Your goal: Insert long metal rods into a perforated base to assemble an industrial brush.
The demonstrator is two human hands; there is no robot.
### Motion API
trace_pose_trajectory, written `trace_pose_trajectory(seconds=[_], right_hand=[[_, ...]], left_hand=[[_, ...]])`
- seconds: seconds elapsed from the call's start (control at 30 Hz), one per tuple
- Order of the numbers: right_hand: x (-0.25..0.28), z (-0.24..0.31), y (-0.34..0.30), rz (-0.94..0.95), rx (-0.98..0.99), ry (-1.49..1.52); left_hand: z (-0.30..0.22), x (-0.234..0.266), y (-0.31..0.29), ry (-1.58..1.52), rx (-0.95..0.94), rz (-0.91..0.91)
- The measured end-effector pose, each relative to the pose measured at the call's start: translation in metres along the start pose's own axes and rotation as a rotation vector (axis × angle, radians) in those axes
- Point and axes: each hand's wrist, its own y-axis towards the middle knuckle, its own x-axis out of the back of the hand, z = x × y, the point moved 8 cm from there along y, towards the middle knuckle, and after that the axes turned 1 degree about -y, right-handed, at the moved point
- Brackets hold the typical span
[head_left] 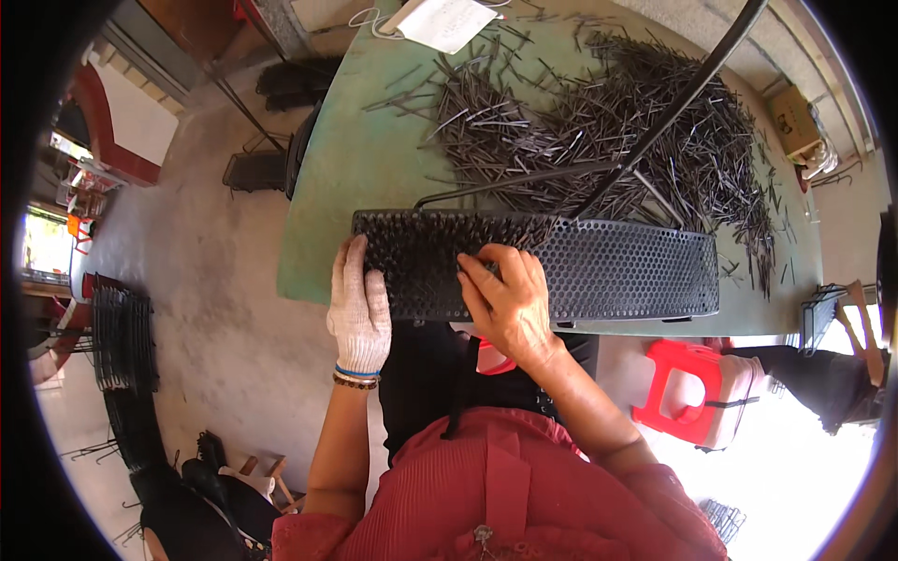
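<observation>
In front of me at the table's near edge sits a long black perforated metal panel (pixel 636 266). Dark short pieces, like bristles or thin rods, crowd its left part, while the round holes on its right part show bare. My left hand (pixel 360 309), in a white knitted glove, grips the panel's left end, with the thumb toward its face. My bare right hand (pixel 510 294) is bent over the middle of the panel, thumb and index finger pinched together at the edge of the filled part. Whatever is in that pinch is too small to make out.
A big heap of thin dark rods (pixel 599 122) covers much of the green table (pixel 327 206). Black bars (pixel 669 107) rise from behind the panel. A white box with a cable (pixel 444 23) lies at the far edge. To the right stands a red stool (pixel 678 388).
</observation>
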Motion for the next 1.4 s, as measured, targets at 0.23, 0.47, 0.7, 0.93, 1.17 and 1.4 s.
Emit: trace_pose_trajectory(seconds=[0.23,0.47,0.7,0.93,1.17,1.4], right_hand=[[-0.003,-0.001,-0.01,-0.018,0.074,0.031],[0.006,-0.011,-0.004,-0.05,-0.003,0.076],[-0.001,-0.015,0.002,0.05,-0.034,0.082],[-0.008,-0.008,0.009,0.149,-0.032,0.129],[-0.013,-0.006,0.015,0.262,-0.093,0.116],[-0.022,-0.003,0.015,0.317,-0.065,0.105]], left_hand=[[0.009,-0.004,-0.006,-0.022,0.033,0.098],[0.016,-0.007,-0.004,0.051,-0.004,-0.001],[0.018,-0.003,-0.006,0.051,0.025,-0.068],[0.018,-0.001,-0.007,0.009,0.014,-0.068],[0.017,0.0,-0.005,-0.012,0.019,-0.029],[0.019,0.002,-0.005,0.017,0.001,-0.04]])
